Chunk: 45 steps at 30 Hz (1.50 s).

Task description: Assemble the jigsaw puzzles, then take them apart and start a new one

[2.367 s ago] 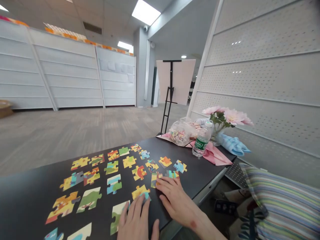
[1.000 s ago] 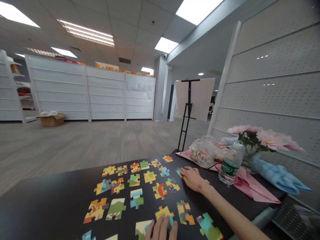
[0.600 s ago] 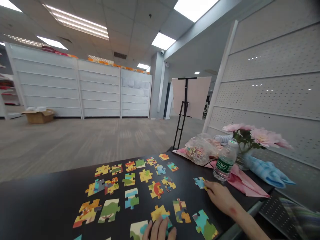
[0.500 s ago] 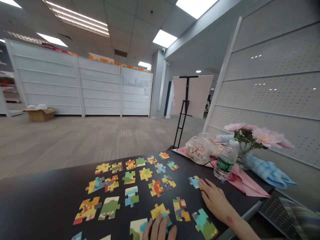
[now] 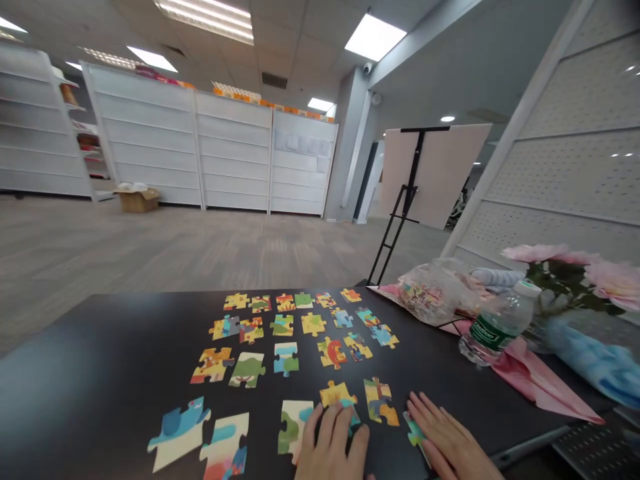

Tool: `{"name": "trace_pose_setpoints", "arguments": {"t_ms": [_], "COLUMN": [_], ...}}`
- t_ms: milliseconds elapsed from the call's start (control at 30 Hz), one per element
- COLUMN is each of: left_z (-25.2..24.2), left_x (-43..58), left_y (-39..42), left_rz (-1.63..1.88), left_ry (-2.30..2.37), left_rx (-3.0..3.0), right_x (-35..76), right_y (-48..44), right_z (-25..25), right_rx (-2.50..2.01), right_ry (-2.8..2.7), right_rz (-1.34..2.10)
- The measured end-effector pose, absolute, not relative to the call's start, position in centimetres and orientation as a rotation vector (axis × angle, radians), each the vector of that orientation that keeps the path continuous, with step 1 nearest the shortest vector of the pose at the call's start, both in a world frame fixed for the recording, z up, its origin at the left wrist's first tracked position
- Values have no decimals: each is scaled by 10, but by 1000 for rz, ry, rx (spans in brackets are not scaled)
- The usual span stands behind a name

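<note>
Cardboard jigsaw pieces lie face up in loose rows on a black table (image 5: pixel 125 353). My left hand (image 5: pixel 333 443) rests with fingers apart over a few of them. A cream-and-green piece (image 5: pixel 290 427) and a yellow piece (image 5: pixel 337 393) show beside and beyond its fingertips. Stretched flat, my right hand (image 5: pixel 447 437) partly covers a blue-green piece (image 5: pixel 414 432). Between the hands lies a green-and-orange piece (image 5: pixel 380 401). Up the table, a blue piece (image 5: pixel 385 336) lies close to another blue piece (image 5: pixel 367 317); I cannot tell whether they interlock.
On the right stand a water bottle (image 5: pixel 497 327), a bag of small colourful items (image 5: pixel 425 293), pink cloth (image 5: pixel 543 380) and pink flowers (image 5: pixel 613 280). An easel (image 5: pixel 400 213) is behind the table. White shelving (image 5: pixel 235 153) and a cardboard box (image 5: pixel 139 200) are farther off.
My right hand has come off the blue piece near the bottle, now beside another blue piece, and moved nearer onto the blue-green one. My left hand stays over its pieces. The view has shifted.
</note>
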<state>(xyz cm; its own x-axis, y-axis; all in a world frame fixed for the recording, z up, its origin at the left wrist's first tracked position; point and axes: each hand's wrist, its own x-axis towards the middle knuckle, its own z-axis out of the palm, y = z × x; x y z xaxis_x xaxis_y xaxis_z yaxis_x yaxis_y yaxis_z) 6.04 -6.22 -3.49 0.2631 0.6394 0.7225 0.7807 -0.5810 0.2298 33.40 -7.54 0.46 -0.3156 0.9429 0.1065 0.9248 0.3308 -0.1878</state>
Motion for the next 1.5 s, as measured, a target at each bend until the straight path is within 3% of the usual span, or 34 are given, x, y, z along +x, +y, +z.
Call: {"name": "trace_pose_setpoints", "arguments": {"t_ms": [200,400,500,633,833,1033,1233,1500], "left_z": [-11,33,55,64,53,50,65,27], "left_x": [45,-67,-108,-106,-73,-81,-107,-142], "left_y": [-74,-73,-45,25,111,128,91,-84], "left_rz": [-1224,-1076,-917,-594,-477,-435,-526,-585], "left_ry": [-1412,-1503,-1849,-1941,-2005,-2032,-1906,-1616], "left_rx": [-2570,-2810,-2761,-2650,-2514,-2495,-2590,-2531], "right_x": [318,330,332,331,333,328,322,296], "right_y": [-21,-1,-1,2,-1,-3,-8,-30], "right_z": [4,-15,-26,-31,-28,-27,-18,6], "right_rx": [-1824,-1758,-1766,-1782,-1767,-1799,-1802,-1534], "right_ry": [-2304,-1925,-1890,-1830,-1835,-1896,-1938,-1900], "right_rz": [192,192,147,75,78,87,105,0]}}
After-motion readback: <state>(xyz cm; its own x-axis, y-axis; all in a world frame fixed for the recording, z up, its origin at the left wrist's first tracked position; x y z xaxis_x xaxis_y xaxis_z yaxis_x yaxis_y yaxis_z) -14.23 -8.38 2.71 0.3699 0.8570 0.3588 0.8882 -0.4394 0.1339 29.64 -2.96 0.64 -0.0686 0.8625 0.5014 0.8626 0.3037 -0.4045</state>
